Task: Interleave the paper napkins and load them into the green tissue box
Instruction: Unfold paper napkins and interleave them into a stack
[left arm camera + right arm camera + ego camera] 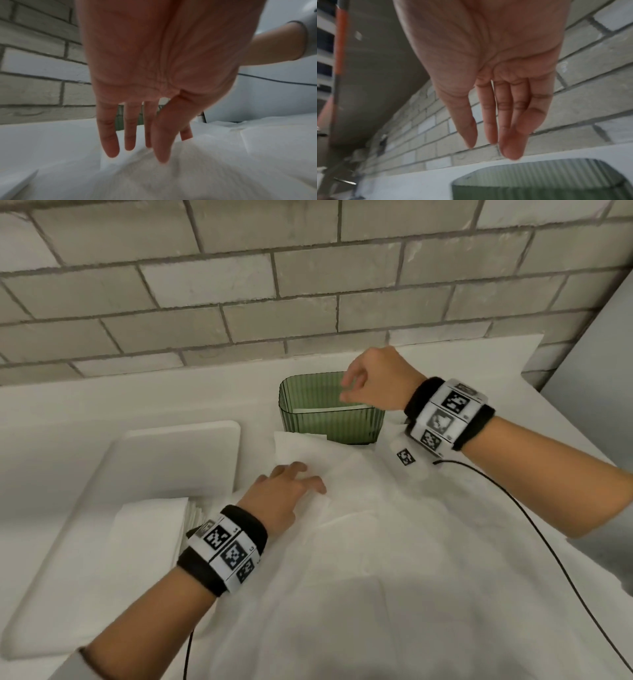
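The green ribbed tissue box (pixel 329 419) stands open-topped on the white counter near the wall, with a white sheet showing inside it. My right hand (pixel 346 392) hovers over the box's right end, fingers relaxed and holding nothing; in the right wrist view its straight fingers (pixel 510 142) hang above the box (pixel 539 175). A long run of unfolded white napkins (pixel 370 535) lies spread in front of the box. My left hand (pixel 301 477) rests flat on their far left part. Its fingers (pixel 130 140) are spread and straight on the napkins (pixel 205 169).
A white tray (pixel 171 453) at the left holds a stack of folded napkins (pixel 150 522). The grey brick wall (pixel 239 302) runs close behind the box. A black cable (pixel 513 508) trails from my right wrist across the napkins.
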Demonstrator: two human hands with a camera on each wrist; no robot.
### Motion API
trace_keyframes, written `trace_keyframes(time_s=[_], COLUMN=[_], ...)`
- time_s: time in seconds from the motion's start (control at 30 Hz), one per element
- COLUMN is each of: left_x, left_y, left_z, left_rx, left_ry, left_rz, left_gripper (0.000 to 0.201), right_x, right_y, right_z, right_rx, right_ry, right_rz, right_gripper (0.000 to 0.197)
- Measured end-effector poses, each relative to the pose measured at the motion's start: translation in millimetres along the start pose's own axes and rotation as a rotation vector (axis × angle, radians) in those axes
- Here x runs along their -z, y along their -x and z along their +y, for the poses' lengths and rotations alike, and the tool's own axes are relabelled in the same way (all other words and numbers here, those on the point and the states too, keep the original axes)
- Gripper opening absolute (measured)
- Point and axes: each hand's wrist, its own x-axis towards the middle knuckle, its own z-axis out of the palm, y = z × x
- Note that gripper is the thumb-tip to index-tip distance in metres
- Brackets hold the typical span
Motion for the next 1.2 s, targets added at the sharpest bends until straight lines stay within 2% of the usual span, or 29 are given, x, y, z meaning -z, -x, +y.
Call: trace_keyframes(time_s=[0.03, 0.1, 0.2, 0.27, 0.37, 0.5, 0.57, 0.63, 0.73, 0.8, 0.87, 0.93, 1.0, 1.07, 1.2], left_x=[2, 4, 13, 22, 37, 45, 45, 42, 36, 31, 24, 19, 15, 12, 4], left_y=[-2, -5, 0, 11, 30, 51, 56, 58, 58, 56, 54, 52, 51, 52, 52], left_z=[1, 0, 0, -1, -3, 3, 8, 15, 23, 25, 22, 23, 26, 30, 34], left_rx=[0.008, 0.030, 0.052, 0.054, 0.010, -0.039, -0.059, -0.099, -0.145, -0.156, -0.159, -0.150, -0.128, -0.107, -0.070], left_ry=[-0.038, -0.033, 0.021, 0.063, 0.206, 0.435, 0.504, 0.595, 0.806, 0.916, 0.912, 0.962, 1.034, 1.107, 1.185], left_rz=[-0.003, 0.018, 0.151, 0.241, 0.379, 0.538, 0.660, 0.793, 0.922, 0.960, 1.001, 0.981, 0.947, 0.919, 0.898], left_gripper=[0.070, 0.050, 0.017, 0.009, 0.011, 0.017, 0.016, 0.024, 0.030, 0.027, 0.019, 0.013, 0.013, 0.012, 0.031], right_x=[1, -1, -12, -19, -29, -36, -38, -40, -38, -31, -25, -26, -33, -45, -53], right_y=[13, 37, 66, 83, 101, 113, 117, 121, 128, 130, 128, 125, 123, 123, 123], right_z=[-4, -6, 5, 16, 35, 55, 59, 58, 54, 52, 52, 56, 60, 62, 59], right_rx=[0.023, 0.023, 0.025, 0.030, 0.014, -0.048, -0.058, -0.063, -0.040, -0.006, 0.006, -0.020, -0.051, -0.041, -0.062], right_ry=[-0.014, 0.010, 0.127, 0.169, 0.218, 0.104, 0.041, -0.011, -0.041, -0.043, -0.040, 0.002, 0.061, 0.108, 0.182], right_rz=[-0.070, -0.298, -0.650, -0.724, -0.669, -0.606, -0.553, -0.518, -0.468, -0.443, -0.426, -0.433, -0.485, -0.524, -0.499], right_gripper=[0.023, 0.021, 0.034, 0.045, 0.064, 0.077, 0.074, 0.067, 0.045, 0.030, 0.025, 0.038, 0.059, 0.071, 0.064])
